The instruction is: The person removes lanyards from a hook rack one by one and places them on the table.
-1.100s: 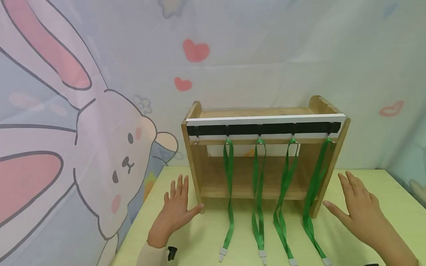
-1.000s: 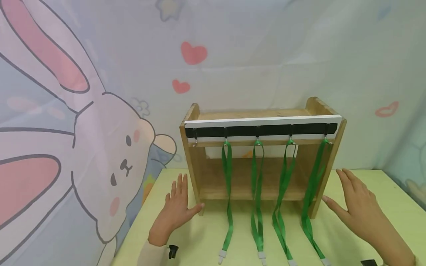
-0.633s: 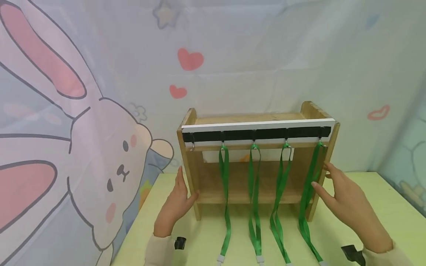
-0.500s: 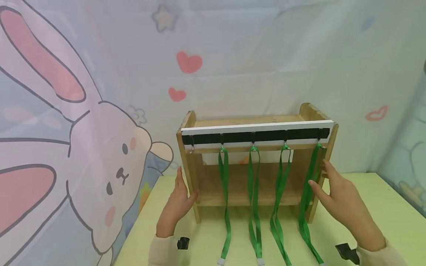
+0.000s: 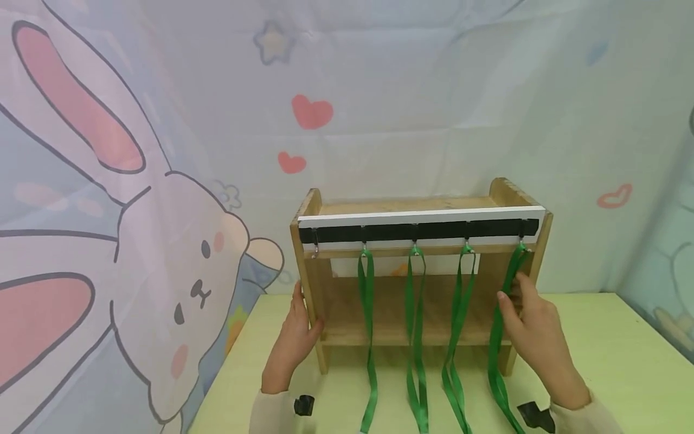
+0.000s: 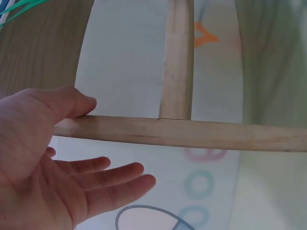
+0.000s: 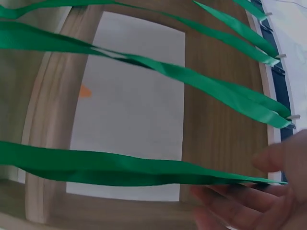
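Several green lanyards hang from hooks on a small wooden shelf. My right hand is at the rightmost lanyard, thumb in front and fingers beside and behind it. In the right wrist view this lanyard runs between the thumb and the fingers, which stand apart. My left hand is at the shelf's left side. Its thumb rests on the front edge of the side panel, while the other fingers extend along the outside. The leftmost hook bears no lanyard.
A black strip on a white board carries the hooks along the shelf's upper front. The shelf stands on a pale yellow table. Behind it hangs a cloth printed with a rabbit and hearts.
My right hand has moved left from beside the shelf to the rightmost lanyard. My left hand has come in to the shelf's left side. The lanyards still hang from their hooks.
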{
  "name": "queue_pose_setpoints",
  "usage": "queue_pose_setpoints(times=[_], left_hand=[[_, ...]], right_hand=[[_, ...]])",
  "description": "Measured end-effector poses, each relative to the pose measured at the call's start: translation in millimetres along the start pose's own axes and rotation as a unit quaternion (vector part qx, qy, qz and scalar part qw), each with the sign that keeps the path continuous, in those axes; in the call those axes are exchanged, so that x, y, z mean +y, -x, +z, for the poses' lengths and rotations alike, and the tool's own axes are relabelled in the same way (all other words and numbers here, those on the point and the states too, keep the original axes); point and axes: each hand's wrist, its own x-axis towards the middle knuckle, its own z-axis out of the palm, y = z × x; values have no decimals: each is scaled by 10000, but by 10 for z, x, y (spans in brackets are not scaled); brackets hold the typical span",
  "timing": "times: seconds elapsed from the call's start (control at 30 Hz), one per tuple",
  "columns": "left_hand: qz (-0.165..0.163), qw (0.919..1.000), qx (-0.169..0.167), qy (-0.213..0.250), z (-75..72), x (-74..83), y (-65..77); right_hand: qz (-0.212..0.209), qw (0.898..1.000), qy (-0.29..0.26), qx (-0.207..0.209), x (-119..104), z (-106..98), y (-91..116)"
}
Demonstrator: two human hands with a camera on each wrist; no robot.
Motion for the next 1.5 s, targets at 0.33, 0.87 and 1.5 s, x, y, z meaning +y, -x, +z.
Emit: queue_pose_setpoints(times=[0.33,0.87,1.5], left_hand=[[44,9999,103,-100,20,-5,24],[-174,9986,85,-487,30,-13,19],[-409,9989,-37,-210,-21,-36,16]], right_hand=[[-111,9952,21,969,39,33,0],[-70,9939,-397,1030,50,-134,26],[1696,9540,-2347,-776,315,-284,349]])
